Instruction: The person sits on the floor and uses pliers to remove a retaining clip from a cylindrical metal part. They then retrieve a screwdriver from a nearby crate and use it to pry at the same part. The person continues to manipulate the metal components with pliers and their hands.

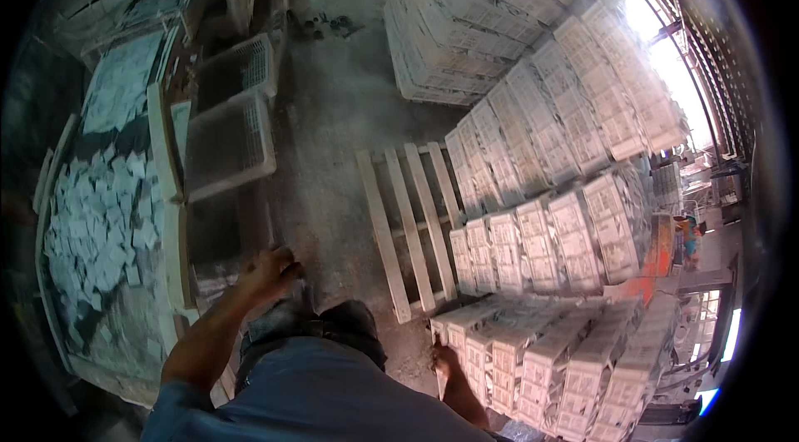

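My left hand (268, 275) is held out in front of my body at the left, over the floor beside the workbench. Its fingers are curled in, and anything inside them is too dark to make out. On the right, my right hand (444, 358) is low against the near corner of a stack of white printed packages (545, 359). Those fingers are small and shadowed, so whether they grip a package or only rest by it cannot be told.
A long bench holds a heap of small pale tiles (104, 225). Plastic crates (270, 142) stand along its inner side. Ahead on the floor lies a wooden pallet (414, 230). Tall stacks of wrapped packages (541, 117) line the right. Small dark debris (326, 26) lies farther off.
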Demonstrator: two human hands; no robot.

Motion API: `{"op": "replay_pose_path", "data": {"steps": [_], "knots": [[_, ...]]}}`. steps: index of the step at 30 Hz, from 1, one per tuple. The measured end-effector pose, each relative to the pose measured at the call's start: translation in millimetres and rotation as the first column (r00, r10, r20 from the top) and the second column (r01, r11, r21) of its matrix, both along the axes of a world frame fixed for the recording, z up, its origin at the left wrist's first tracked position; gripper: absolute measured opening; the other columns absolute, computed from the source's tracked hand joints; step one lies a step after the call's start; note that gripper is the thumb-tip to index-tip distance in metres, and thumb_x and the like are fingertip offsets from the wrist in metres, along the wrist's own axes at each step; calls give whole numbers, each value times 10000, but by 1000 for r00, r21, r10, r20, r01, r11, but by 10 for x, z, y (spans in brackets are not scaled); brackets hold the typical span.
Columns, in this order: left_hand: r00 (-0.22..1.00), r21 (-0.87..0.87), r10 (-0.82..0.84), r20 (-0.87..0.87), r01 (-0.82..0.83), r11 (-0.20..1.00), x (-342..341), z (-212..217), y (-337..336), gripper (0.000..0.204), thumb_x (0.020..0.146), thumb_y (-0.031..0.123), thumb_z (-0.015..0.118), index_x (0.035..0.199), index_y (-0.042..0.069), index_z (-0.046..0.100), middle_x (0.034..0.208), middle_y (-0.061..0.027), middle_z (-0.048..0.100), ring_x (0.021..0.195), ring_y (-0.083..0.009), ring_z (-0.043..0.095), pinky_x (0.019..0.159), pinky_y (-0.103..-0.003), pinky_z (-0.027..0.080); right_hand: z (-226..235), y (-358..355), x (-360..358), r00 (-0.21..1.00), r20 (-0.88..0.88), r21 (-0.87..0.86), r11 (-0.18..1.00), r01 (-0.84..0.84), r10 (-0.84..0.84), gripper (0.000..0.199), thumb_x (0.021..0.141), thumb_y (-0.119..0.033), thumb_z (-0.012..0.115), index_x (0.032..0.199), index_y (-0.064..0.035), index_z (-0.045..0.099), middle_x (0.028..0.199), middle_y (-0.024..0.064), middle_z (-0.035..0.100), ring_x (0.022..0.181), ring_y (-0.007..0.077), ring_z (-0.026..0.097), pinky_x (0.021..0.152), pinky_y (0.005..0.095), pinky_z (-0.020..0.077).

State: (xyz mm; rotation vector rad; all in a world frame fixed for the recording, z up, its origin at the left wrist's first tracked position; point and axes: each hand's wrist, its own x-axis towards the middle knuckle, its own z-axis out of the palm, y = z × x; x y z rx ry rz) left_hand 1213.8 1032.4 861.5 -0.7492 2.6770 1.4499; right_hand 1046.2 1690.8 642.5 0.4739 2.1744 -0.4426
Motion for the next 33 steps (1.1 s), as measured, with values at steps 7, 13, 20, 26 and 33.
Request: {"op": "replay_pose_path", "data": {"steps": [7,13,20,26,33], "knots": [[994,-107,83,70,-75,991,-1930,76,-1935,208,906,220,648,981,26,636,969,-156,632,909,-339,657,754,-435,535,392,-2316,-457,959,228,116,973,-198,168,423,981,-326,503,1274,-29,573,832,87,641,758,249,625,652,410,477],[623,-114,514,590,-566,817,-2132,-1602,-3209,279,932,191,582,1090,-31,645,964,-203,657,924,-326,653,767,-395,515,101,-3932,-3235,940,324,130,980,-153,104,373,993,-177,477,1337,-39,518,932,80,635,823,236,607,649,409,456],[210,14,189,959,-705,709,-883,-2618,-2863,344,957,278,541,1133,-6,626,1004,-170,652,876,-302,626,777,-402,490,1475,-7658,-6408,971,-241,-689,703,-177,9,172,925,-254,630,829,-122,573,662,-31,491,550,78,461,500,264,373],[286,69,133,949,-597,799,-2266,-2798,-4385,374,954,327,539,1080,-12,632,953,-162,647,847,-296,606,767,-422,473,988,-9248,-7220,968,-208,-662,749,-35,-138,163,915,-244,655,955,-93,608,743,-17,541,599,95,492,533,275,408],[596,11,717,361,-772,636,-5790,-1682,-7751,336,918,248,562,1113,-23,602,1007,-152,638,883,-297,600,761,-428,469,864,-10356,-8215,989,-147,-512,855,-79,3,277,873,-284,697,1025,-67,618,769,12,584,560,96,524,469,260,419]]}}
